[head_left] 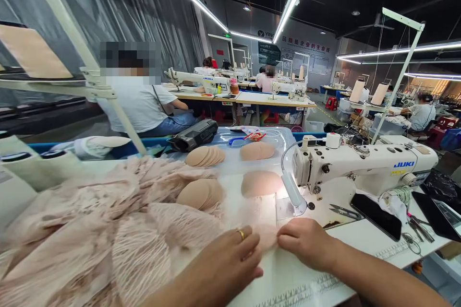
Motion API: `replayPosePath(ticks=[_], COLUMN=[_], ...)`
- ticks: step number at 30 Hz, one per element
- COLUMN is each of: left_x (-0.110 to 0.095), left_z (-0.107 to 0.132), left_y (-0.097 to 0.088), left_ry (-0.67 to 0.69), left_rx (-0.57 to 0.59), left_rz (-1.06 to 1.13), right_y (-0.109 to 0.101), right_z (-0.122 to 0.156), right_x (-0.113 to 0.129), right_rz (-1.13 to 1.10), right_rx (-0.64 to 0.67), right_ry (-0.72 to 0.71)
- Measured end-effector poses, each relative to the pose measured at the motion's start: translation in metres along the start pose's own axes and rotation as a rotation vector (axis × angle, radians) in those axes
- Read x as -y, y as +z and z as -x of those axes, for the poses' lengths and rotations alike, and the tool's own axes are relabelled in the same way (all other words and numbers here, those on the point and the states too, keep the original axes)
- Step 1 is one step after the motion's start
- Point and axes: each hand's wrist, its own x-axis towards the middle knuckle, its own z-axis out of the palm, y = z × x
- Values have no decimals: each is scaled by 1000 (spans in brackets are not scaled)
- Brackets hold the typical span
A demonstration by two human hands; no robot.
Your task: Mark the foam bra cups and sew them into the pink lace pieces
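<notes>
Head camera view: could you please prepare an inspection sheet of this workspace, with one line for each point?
Surface: white tabletop, ruler markings near the front edge.
Work items: sheer pale piece between the hands; lace fabric heaped at left; beige ovals beyond; sewing machine at right.
Clutter: snips, phone and other tools beside the machine.
Hands: left hand and right hand both at the sheer pale piece; how firmly they grip is unclear.
Cables: flexible lamp neck arching beside the machine head.
Surroundings: seated co-worker in a white shirt, more sewing machines, lit ceiling strips.
</notes>
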Motion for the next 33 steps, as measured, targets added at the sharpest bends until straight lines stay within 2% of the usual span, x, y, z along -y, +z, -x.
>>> replayPosePath(ticks=[2, 3, 6, 8, 10, 12, 14, 16, 20, 23, 27, 33], left_x=[-4, -3, 0, 1, 0, -3, -5, -7, -8, -9, -10, -10], left_z=[-9, -14, -31, -37, -39, -36, -32, -27, -23, -23, -24, -23], left_y=[14, 20, 40, 50, 57, 64, 69, 75, 80, 77, 71, 77], left_ry=[80, 77, -48, -95, -90, -85, -97, -116, -133, -154, -184, -153], left_rx=[15, 43, 167, 180, 143, 56, -39, -76, -64, -67, -11, -82], left_rz=[42, 67, 119, 128, 139, 196, 270, 310, 317, 331, 340, 378], right_y=[3, 2, -4, -8, -11, -14, -18, -22, -27, -28, -30, -34], right_z=[11, 14, 21, 24, 28, 32, 35, 37, 37, 35, 34, 33], right_x=[-18, -25, -40, -44, -44, -42, -39, -37, -36, -37, -35, -33], right_rz=[-13, -16, -50, -103, -140, -133, -102, -93, -160, -188, -203, -250], right_rx=[71, 88, 114, 94, 59, 37, 42, 68, 65, 48, 58, 105], right_ry=[-74, -94, -66, -47, -37, -10, 24, 49, 48, 40, 51, 90])
